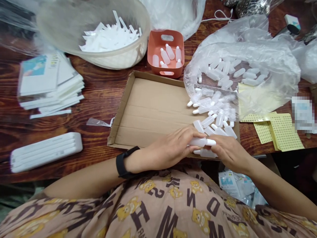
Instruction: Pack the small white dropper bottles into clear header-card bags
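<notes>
Both hands meet at the near edge of a flat cardboard tray [151, 109]. My left hand [170, 148], with a black band on its wrist, pinches a small white plastic bottle [203, 142] lying sideways. My right hand [229, 152] grips the same bottle at its capped end, and another white bottle [206, 153] lies just under the fingers. Several loose white bottles [213, 124] spill onto the tray from a clear plastic bag [247, 66] to the right.
An orange basket [165, 54] holding several bottles stands behind the tray. A large translucent bowl [99, 33] of white strips sits far left. A stack of printed cards [49, 82] and a white ridged case [44, 151] lie left. Yellow sticker sheets [279, 130] lie right.
</notes>
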A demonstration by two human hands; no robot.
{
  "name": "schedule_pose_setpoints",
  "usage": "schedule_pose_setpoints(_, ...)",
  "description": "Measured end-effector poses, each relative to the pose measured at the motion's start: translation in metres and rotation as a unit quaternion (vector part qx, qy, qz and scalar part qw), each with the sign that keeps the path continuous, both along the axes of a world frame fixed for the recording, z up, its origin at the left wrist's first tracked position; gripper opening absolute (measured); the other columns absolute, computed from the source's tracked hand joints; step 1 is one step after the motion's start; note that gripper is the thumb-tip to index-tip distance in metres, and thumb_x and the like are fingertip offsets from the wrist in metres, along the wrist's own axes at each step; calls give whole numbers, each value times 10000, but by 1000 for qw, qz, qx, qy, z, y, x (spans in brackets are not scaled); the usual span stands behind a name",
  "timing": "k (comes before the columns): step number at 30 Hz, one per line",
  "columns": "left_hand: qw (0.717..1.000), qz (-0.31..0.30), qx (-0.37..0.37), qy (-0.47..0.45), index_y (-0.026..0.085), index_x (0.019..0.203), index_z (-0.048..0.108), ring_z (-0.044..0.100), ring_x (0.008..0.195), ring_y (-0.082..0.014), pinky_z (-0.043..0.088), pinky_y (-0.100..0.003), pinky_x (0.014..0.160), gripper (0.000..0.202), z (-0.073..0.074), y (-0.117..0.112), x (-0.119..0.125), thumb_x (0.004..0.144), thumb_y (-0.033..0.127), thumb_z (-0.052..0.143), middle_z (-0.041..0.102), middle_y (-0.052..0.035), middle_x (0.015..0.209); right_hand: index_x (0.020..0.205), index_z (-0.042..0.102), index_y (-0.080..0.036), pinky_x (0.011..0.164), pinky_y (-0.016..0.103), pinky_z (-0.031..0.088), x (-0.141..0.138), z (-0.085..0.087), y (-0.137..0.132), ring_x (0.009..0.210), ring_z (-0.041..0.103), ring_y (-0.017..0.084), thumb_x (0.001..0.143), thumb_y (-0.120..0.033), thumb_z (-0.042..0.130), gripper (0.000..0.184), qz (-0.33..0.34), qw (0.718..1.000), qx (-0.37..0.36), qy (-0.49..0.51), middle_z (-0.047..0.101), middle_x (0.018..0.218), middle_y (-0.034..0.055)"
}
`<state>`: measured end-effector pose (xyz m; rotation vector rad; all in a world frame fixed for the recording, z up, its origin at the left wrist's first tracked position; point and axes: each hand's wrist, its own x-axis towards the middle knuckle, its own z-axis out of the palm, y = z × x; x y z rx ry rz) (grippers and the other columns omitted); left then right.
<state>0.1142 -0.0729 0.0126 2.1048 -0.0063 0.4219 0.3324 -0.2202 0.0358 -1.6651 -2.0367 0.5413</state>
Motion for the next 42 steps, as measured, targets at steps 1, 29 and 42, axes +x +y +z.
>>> schedule_pose_setpoints(1, 1000, 0, -5, 8, 199, 1434, 482, 662, 1316, -243, 558, -447, 1121, 300, 0, 0, 0, 1142, 256, 513, 684, -154, 1363, 980, 662, -220, 668, 303, 513, 0, 1, 0, 807, 702, 194, 1166, -500, 346, 462, -12, 999, 25, -19, 751, 910, 69)
schedule_pose_setpoints(29, 985, 8, -111, 135, 228, 1382, 546, 739, 1180, -215, 598, -371, 1030, 281, 6, 10, -6, 1141, 370, 519, 738, -100, 1302, 943, 672, -208, 678, 333, 452, 2, -6, 16, 779, 613, 214, 1144, -505, 425, 436, 35, 987, 95, -125, 700, 869, 83)
schedule_pose_setpoints(42, 965, 25, 244, -91, 207, 1501, 475, 758, 1177, -232, 661, -392, 970, 391, -38, 44, 14, 1115, 149, 485, 748, -143, 1291, 726, 371, -265, 451, 251, 366, -4, -19, 47, 461, 327, 90, 994, -865, 404, 658, -54, 791, -343, 503, 328, 593, -97)
